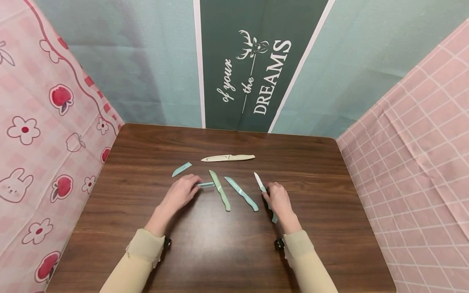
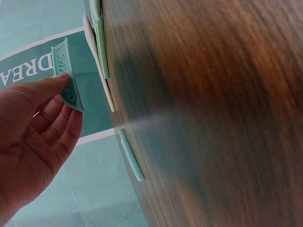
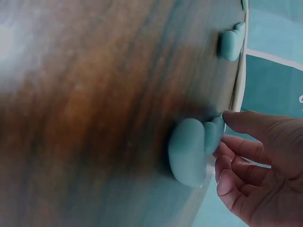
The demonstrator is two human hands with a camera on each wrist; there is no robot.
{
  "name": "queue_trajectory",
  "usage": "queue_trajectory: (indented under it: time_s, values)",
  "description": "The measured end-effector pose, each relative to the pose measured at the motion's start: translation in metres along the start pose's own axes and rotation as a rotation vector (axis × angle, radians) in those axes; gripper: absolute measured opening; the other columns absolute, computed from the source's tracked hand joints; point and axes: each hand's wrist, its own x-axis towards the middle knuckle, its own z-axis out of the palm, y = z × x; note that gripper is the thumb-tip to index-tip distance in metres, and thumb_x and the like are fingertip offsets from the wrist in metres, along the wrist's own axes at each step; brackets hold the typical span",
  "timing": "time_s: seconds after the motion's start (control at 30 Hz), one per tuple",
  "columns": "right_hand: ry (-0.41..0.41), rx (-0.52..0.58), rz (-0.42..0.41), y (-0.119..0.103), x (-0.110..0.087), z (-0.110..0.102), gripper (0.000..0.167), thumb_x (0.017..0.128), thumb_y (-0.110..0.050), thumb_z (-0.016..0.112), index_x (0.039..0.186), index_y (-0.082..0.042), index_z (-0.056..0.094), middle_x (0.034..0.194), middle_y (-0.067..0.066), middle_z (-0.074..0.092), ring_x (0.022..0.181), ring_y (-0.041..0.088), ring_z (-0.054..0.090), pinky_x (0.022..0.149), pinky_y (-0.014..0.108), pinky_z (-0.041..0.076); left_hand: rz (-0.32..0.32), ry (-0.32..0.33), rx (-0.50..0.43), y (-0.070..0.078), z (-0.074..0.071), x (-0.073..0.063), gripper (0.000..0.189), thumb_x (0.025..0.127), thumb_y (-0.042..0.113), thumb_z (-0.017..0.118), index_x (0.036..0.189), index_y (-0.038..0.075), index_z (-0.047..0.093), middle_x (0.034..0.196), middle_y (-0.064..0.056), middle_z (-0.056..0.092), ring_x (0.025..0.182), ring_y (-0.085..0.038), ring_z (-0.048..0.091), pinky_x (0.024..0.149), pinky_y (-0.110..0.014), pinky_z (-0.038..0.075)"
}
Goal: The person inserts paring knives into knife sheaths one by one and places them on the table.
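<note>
My left hand [image 1: 182, 190] pinches a small light-blue blade sheath [image 2: 68, 78] between thumb and fingers. Raised lettering shows on the sheath in the left wrist view. On the right, my right hand [image 1: 279, 198] holds a knife with a bare white blade [image 1: 258, 179] and a blue-green handle [image 3: 187, 153], thumb and fingers at the handle's front part. That blade points away from me. Between the hands lie a green sheathed knife [image 1: 220, 190] and a light-blue sheathed knife [image 1: 242, 193].
Beyond the hands, a cream sheathed knife [image 1: 228, 158] lies crosswise. Another light-blue sheath [image 1: 181, 169] rests on the brown wooden table [image 1: 212, 248], just past my left hand. Patterned cloths hang at the back [image 1: 157, 81] and along both sides.
</note>
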Motion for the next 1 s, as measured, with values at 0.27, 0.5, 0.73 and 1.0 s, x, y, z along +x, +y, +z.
queue_trajectory:
  time_s: [0.27,0.5,0.73,1.0]
  values:
    - [0.016,-0.026,-0.003,-0.0026,0.0006,0.0044,0.016,0.082,-0.010,0.080,0.087,0.002,0.071,0.090,0.019,0.071,0.082,0.037,0.068,0.071,0.047,0.056,-0.029,-0.033,-0.010,0.0004,-0.0025,0.0010,0.009,0.091,0.007,0.070,0.099,0.011,0.070,0.092,-0.003,0.071,0.085,-0.018,0.065,0.074,-0.037,0.054]
    - [0.016,0.001,0.018,-0.0028,0.0017,0.0084,0.013,0.082,-0.004,0.074,0.091,0.004,0.069,0.092,0.020,0.069,0.084,0.039,0.067,0.073,0.049,0.056,-0.042,-0.042,-0.017,-0.0004,-0.0026,0.0009,0.009,0.092,0.009,0.069,0.101,0.011,0.070,0.092,-0.003,0.071,0.084,-0.016,0.065,0.074,-0.037,0.054]
    - [0.019,0.007,0.040,-0.0047,0.0011,0.0093,0.014,0.084,-0.006,0.073,0.093,0.003,0.068,0.088,0.017,0.067,0.085,0.037,0.067,0.074,0.048,0.055,-0.048,-0.041,-0.023,0.0001,-0.0037,0.0006,0.008,0.093,0.008,0.069,0.101,0.010,0.070,0.092,-0.004,0.071,0.084,-0.018,0.066,0.074,-0.038,0.054]
    - [0.065,0.048,0.052,-0.0077,0.0004,0.0048,0.022,0.088,-0.010,0.069,0.106,0.003,0.071,0.098,0.017,0.069,0.088,0.036,0.069,0.073,0.049,0.057,-0.049,-0.029,-0.012,0.0008,-0.0047,0.0007,0.009,0.093,0.009,0.069,0.102,0.010,0.070,0.094,-0.004,0.072,0.086,-0.019,0.067,0.076,-0.040,0.055]
